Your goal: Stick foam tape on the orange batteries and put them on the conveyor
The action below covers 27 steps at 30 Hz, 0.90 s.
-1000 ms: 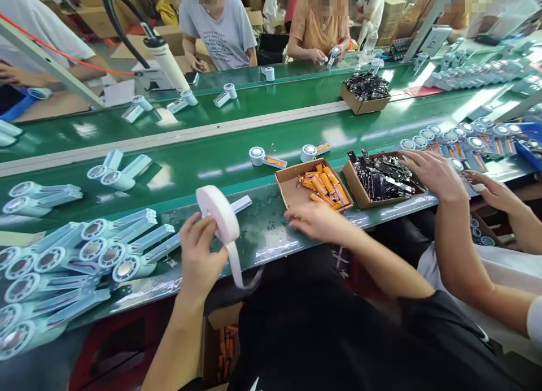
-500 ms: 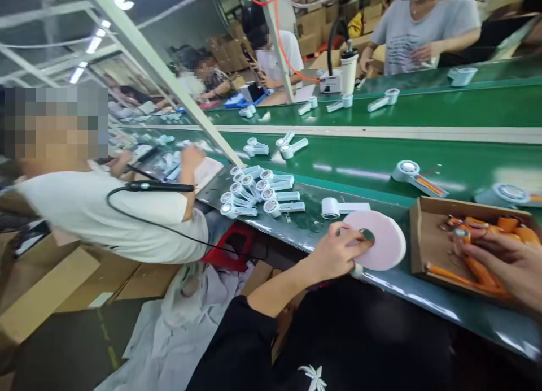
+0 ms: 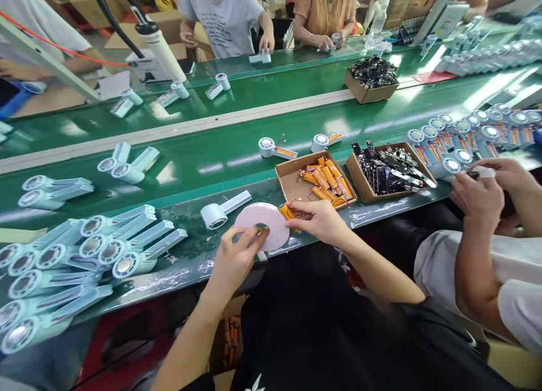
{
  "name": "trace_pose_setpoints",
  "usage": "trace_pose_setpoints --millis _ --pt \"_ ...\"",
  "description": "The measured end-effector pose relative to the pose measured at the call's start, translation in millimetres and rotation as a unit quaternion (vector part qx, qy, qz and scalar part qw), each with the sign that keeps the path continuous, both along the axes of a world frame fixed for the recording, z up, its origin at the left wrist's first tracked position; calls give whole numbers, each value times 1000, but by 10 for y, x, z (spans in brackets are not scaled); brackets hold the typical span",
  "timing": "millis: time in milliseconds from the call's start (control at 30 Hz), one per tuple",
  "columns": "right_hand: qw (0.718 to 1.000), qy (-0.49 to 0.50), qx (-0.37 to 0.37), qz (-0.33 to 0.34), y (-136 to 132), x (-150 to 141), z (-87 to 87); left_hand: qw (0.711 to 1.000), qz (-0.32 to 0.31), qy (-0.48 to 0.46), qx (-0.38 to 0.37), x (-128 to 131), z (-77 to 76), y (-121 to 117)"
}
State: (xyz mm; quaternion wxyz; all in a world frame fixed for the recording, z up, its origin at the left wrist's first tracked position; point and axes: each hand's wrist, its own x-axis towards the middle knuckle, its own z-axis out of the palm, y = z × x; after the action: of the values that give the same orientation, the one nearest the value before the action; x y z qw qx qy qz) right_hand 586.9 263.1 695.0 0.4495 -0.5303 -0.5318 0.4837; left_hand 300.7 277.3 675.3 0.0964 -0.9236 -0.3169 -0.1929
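Note:
My left hand (image 3: pixel 237 255) grips a flat, pale pink roll of tape (image 3: pixel 271 216), its fingers at the central hole. The roll leans at the near edge of the green bench. Between the thumb and fingers of my right hand (image 3: pixel 315 218) is an orange battery (image 3: pixel 288 212), right against the roll's right rim. Just behind that hand stands a cardboard box (image 3: pixel 290 182) with several orange batteries (image 3: pixel 328 176) inside. Left of the roll, a light blue handheld fan body (image 3: pixel 215 216) lies on its side.
Several fan bodies (image 3: pixel 127 261) are piled at left. A box of black circuit boards (image 3: pixel 368 196) stands to the right, beside a co-worker's hands (image 3: pixel 478 196). Behind runs a green conveyor (image 3: pixel 203 148) carrying a few fan bodies. Other people sit across it.
My view has swung to the right. My right hand has come out of the battery box with an orange battery and moved left to the tape roll. My left hand still holds the roll.

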Motion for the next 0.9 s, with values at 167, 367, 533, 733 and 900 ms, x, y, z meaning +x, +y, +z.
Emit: trace_pose_setpoints --millis 167,367,533,733,900 --pt "990 135 -39 18 27 -141 -156 999 -17 9 26 47 119 101" --pt "952 251 16 -173 -20 47 -35 998 -35 -48 -25 225 -40 -180" --pt "894 180 220 -345 151 792 438 982 -26 38 -182 -115 -102 22" --pt "925 215 156 -272 -75 557 178 970 165 53 -173 -429 29 622" --pt "918 200 123 -320 -311 637 -110 933 256 179 -179 -385 194 1192"
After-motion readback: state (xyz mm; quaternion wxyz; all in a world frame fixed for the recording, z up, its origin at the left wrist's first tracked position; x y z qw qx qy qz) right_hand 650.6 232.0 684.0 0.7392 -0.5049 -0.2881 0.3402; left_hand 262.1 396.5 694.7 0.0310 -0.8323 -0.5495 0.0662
